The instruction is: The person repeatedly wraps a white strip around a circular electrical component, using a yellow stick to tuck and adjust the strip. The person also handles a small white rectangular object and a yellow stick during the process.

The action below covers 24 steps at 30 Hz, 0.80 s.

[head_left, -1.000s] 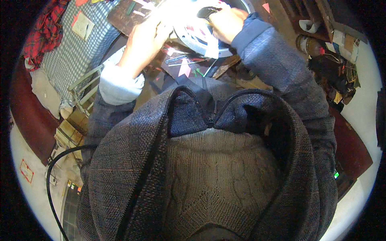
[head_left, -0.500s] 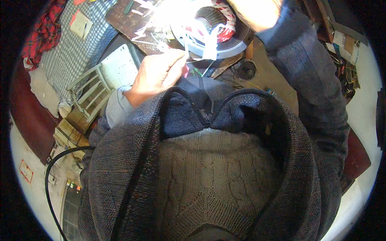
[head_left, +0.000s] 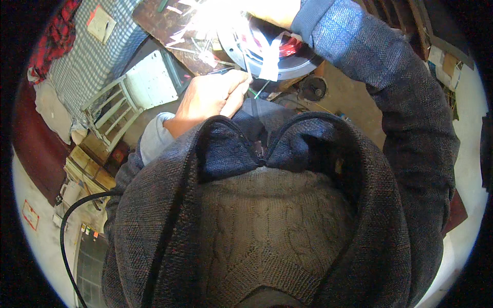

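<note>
Left hand: left hand (head_left: 213, 98) is curled, thumb and forefinger pinched together on a thin pale strip (head_left: 246, 65) that runs up toward the ring. Exact contact sits behind the knuckles, can't see it from here.
Right hand: right hand (head_left: 275, 11) is beyond and right of the left fingers, over the far side of the ring. Fingertips lost in glare and the top edge; can't tell if they grip or are loose.
Ring: grey metal ring (head_left: 304, 68) is just beyond the left fingertips, nearer the person than the right fingers. Far side cut off, upper left washed white.
Winding: red winding (head_left: 291, 47) inside the ring, below the right fingers. Partly covered by the right cuff (head_left: 309, 20) and a wide white band (head_left: 270, 59); turns not countable.
Glare: blown-out patch left of the right fingers; whatever lies in it is unreadable.
Tabletop: dark brown tabletop (head_left: 156, 25) ahead and left of the left fingers, pale scraps (head_left: 177, 38) scattered on it, some fading into the glare.
Green strand: thin green strand (head_left: 262, 91) just right of the left fingertips; ends unclear.
Floor: dark round object (head_left: 313, 88) well right of the left fingers, kind unclear.
Chair: pale slatted chair (head_left: 149, 79) left of the left fingers, partly blocked by the forearm side.
</note>
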Motion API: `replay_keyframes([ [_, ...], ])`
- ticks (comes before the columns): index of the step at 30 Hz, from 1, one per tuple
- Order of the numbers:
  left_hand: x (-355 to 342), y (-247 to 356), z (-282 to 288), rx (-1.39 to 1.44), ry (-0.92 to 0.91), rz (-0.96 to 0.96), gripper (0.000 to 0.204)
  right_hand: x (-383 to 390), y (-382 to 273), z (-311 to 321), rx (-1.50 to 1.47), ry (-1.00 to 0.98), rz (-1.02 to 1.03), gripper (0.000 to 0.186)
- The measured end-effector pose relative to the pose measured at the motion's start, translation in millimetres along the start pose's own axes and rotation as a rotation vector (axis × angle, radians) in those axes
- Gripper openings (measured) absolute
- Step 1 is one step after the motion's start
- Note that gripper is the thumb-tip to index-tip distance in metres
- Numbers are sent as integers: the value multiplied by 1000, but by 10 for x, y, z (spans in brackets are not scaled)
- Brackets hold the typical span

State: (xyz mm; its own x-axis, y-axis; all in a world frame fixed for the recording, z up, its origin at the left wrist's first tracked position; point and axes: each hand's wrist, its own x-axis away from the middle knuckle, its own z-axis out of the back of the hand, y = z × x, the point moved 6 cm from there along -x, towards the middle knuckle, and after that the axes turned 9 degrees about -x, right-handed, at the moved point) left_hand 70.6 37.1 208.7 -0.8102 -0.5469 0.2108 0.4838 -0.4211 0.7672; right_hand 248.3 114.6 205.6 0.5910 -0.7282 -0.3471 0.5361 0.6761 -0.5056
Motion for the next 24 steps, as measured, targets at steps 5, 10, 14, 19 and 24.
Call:
replay_keyframes([
  [5,28,-58,-37,13,10,17,20,166,107,81,-244,31,-280,28],
  [10,5,-99,-123,41,-63,55,19,301,211,202,57,60,-423,24],
  [14,-25,-96,-146,-1,-92,52,19,320,209,231,-24,87,-372,22],
  [19,-40,-25,-129,-37,-64,-10,18,414,203,375,-320,170,-419,21],
  [24,-116,248,-166,-346,-184,-174,19,809,188,427,-538,192,-871,18],
])
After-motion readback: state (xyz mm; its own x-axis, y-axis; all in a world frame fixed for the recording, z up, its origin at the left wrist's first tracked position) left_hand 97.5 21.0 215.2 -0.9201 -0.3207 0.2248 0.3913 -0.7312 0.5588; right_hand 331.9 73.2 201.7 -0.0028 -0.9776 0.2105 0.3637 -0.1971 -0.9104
